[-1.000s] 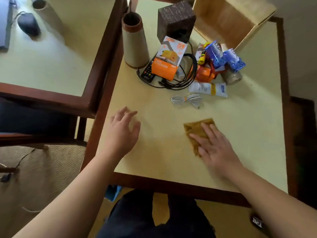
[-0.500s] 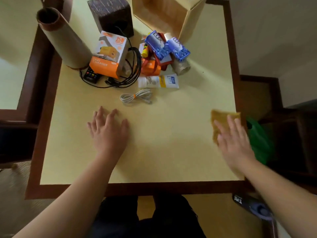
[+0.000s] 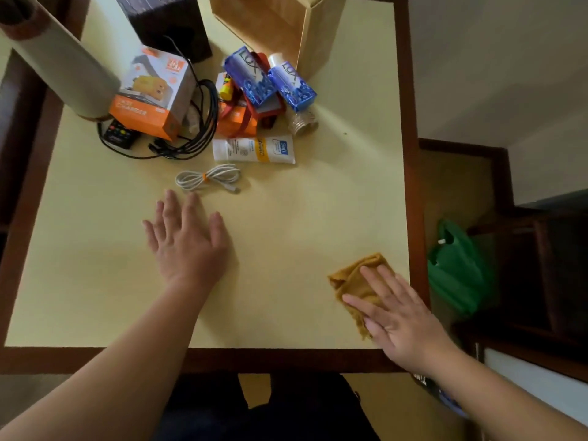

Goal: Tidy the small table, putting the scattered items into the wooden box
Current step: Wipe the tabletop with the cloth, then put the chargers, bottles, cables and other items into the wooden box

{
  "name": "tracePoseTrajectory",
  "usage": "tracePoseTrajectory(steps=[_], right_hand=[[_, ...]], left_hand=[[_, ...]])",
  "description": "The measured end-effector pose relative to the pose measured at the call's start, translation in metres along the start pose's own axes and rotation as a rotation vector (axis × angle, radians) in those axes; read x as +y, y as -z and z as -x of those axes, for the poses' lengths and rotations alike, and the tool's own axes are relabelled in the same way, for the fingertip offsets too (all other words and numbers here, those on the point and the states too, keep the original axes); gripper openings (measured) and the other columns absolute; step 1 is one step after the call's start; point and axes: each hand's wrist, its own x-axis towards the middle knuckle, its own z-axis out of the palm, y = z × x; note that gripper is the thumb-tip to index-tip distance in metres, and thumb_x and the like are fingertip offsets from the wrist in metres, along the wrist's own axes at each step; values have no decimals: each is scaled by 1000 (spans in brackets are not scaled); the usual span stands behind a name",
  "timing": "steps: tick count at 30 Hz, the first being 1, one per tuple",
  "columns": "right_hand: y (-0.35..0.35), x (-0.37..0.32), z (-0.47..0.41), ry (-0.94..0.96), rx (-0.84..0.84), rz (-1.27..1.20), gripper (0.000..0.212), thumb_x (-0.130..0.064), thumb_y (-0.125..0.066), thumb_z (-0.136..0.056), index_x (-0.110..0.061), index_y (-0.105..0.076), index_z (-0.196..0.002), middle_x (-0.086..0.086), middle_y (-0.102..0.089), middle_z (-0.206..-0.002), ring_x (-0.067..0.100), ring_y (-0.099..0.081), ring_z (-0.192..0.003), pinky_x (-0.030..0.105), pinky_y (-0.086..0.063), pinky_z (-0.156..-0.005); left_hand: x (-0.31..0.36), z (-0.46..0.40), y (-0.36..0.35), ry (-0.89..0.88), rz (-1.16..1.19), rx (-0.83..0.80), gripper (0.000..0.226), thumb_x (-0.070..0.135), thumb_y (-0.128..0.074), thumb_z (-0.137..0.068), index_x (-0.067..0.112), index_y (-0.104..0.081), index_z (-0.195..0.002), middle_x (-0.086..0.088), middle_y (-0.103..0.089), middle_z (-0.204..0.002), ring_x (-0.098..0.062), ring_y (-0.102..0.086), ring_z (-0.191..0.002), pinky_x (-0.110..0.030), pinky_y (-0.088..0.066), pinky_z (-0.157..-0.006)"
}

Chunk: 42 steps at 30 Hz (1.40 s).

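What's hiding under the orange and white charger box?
A black remote control pokes out from under the orange and white charger box, and black cables loop beside it. The rest of the remote and anything else beneath is covered.

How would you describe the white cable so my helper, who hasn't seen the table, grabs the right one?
On the table, find the pile below the wooden box. The white cable lies alone at the pile's near edge, below the white tube, just beyond the left hand. Unlike the black cables, it is coiled small, with an orange tie.
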Motion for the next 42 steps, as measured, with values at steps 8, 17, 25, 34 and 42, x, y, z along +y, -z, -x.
tracePoseTrajectory(steps=[8,17,25,34,42], right_hand=[[85,82,-176,-450,127,-124,54,-50,-6,-109,-54,15,-158,-3,27,-171,21,27,-156,46,10,-128],[172,153,-348,-576,121,-114,58,-45,-10,-109,-38,6,-165,6,19,-173,31,15,-159,48,4,-129],[206,201,-423,-541,194,-138,66,-50,-11,-104,-31,-4,-166,12,12,-174,42,10,-158,56,6,-128],[149,69,-307,-734,618,-672,59,-10,-53,-98,-34,-48,-153,1,-16,-173,22,-13,-160,40,-18,-128],[141,-21,-211,-646,514,-879,54,-10,-58,-99,-29,-53,-150,-3,-36,-163,12,-30,-153,24,-26,-115]], left_hand=[[1,1,0,6,16,37,66,61,-36,-100,32,-32,-159,-2,-13,-173,-18,-3,-159,-46,4,-128],[-2,-3,-9,-9,31,89,69,63,-37,-94,30,-40,-155,-6,-20,-171,-22,-8,-159,-48,2,-128],[-5,-6,-13,-16,21,134,67,59,-45,-94,28,-48,-153,-8,-25,-169,-26,-15,-158,-48,1,-128],[-6,-7,-9,-17,41,103,68,62,-44,-93,29,-49,-152,-7,-28,-168,-27,-19,-157,-47,1,-128],[-8,-3,27,-32,202,78,49,59,-61,-87,35,-62,-130,-2,-44,-155,-29,-40,-145,-53,-9,-127]])
